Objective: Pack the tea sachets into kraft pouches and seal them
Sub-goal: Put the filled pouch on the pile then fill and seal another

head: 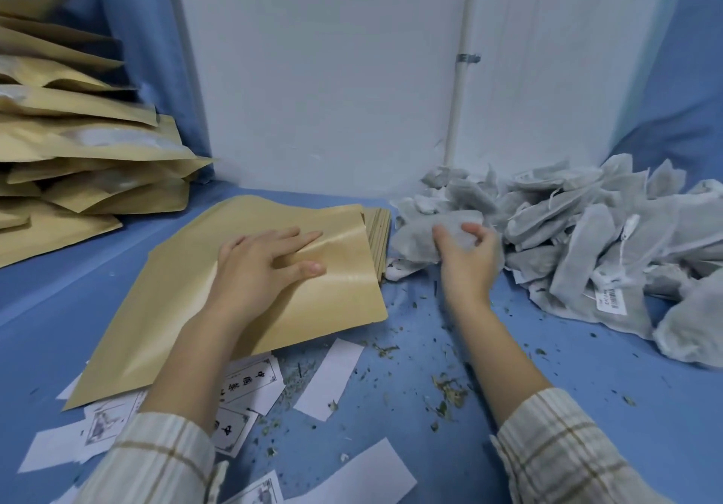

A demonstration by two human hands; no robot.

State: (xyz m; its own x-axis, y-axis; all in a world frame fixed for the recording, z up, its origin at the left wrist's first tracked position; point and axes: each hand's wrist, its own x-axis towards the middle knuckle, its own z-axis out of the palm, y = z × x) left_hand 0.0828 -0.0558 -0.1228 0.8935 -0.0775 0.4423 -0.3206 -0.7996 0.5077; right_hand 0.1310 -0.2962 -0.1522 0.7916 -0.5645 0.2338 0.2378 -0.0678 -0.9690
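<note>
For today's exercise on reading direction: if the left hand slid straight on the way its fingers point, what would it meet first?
The left hand lies flat on the top pouch, fingers pointing right and slightly away. Sliding on, it would probably cross the pouch's edge, pass the stack of flat pouches, and meet the tea sachets.

A: Where does everything lie?
B: Empty pouch [250,288] under my left hand [266,265]; sachet heap [587,245] to its right, my right hand [469,253] on it. Filled pouches [78,143] stacked far left; paper slips [328,378] nearest me.

Flat kraft pouch [274,300] on blue cloth, grey tea sachets [587,245] heaped, perhaps tangled, beside
</note>
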